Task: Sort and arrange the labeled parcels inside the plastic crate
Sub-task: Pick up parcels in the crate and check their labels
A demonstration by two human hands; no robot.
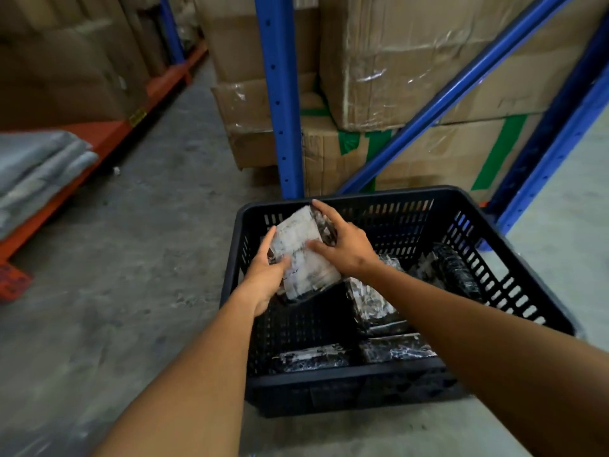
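A black slotted plastic crate stands on the concrete floor. Both hands grip one parcel, a black packet with a white label facing up, tilted over the crate's far left corner. My left hand holds its left edge; my right hand clasps its top and right side. Several more black labeled parcels lie inside: one in the middle, two along the near wall, and one leaning at the right wall.
Blue rack uprights and stacked cardboard boxes rise just behind the crate. An orange shelf beam with folded grey bags runs along the left. Bare concrete floor lies between.
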